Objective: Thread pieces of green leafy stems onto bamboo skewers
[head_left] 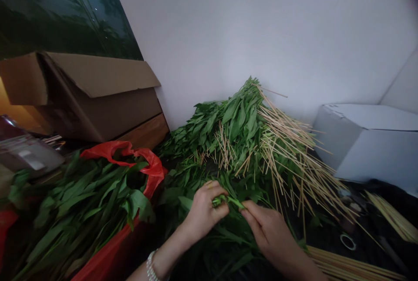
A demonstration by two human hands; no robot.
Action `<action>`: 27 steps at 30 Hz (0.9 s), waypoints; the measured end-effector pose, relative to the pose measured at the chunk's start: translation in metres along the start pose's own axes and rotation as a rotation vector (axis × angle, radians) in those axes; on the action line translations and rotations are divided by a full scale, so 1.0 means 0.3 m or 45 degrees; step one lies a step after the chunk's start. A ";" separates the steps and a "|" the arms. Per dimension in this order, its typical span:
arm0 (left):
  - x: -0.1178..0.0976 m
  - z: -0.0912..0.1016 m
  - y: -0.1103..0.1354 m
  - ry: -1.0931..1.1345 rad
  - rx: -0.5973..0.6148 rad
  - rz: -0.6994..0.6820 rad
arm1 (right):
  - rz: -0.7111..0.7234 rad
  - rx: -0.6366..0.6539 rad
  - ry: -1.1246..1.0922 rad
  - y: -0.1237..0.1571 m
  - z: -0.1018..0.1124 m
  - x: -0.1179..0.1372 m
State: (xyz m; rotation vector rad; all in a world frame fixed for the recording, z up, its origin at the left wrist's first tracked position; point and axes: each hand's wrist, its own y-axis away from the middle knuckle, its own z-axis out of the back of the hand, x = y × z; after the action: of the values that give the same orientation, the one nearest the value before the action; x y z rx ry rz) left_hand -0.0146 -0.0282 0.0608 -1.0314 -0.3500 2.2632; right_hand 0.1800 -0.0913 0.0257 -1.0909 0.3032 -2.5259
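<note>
My left hand [204, 212] is curled round a small bunch of green leafy stems [228, 201] just above the dark table. My right hand [269, 231] pinches the other end of the same bunch, fingertips meeting the left hand's. Right behind them rises a big heap of green leaves threaded on thin bamboo skewers [257, 142], the sticks fanning out to the right. A beaded bracelet [150, 265] sits on my left wrist.
A red plastic bag [148, 165] full of loose green leaves lies at the left. An open cardboard box [98, 94] stands behind it. A white box [369, 142] sits at the right. Loose skewer bundles [392, 218] lie on the right.
</note>
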 end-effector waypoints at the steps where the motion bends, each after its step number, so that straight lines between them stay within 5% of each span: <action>1: 0.007 0.025 -0.013 0.136 -0.106 0.149 | -0.020 -0.031 -0.060 0.000 0.004 -0.002; 4: 0.034 0.149 -0.057 0.507 -0.602 0.610 | -0.173 -0.064 -0.373 -0.004 0.021 -0.010; 6: 0.044 0.236 -0.075 0.709 -0.721 0.720 | -0.319 0.009 -0.699 -0.011 0.027 -0.013; 9: 0.037 0.306 -0.080 0.959 -0.617 0.738 | -0.419 0.151 -1.192 -0.019 0.021 -0.011; 12: 0.022 0.308 -0.073 1.196 -0.581 0.738 | -0.411 0.196 -1.476 -0.024 0.012 -0.009; 18: -0.004 0.366 -0.109 1.511 -0.651 0.699 | -0.398 0.316 -1.422 -0.012 0.015 -0.020; 21: -0.014 0.423 -0.166 1.127 -0.830 0.472 | -0.429 0.326 -1.358 0.013 0.003 -0.035; 24: -0.005 0.423 -0.234 0.200 -0.954 0.201 | -0.481 0.310 -1.347 0.033 -0.015 -0.052; 27: 0.043 0.343 -0.287 -0.544 -0.627 0.175 | -0.485 0.367 -1.295 0.038 -0.017 -0.060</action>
State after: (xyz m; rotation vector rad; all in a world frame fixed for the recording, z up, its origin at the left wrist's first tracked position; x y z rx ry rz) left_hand -0.0617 0.0482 0.1615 -0.8019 -1.0883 2.5832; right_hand 0.1905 -0.0939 0.0065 -2.2293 -0.5638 -1.8336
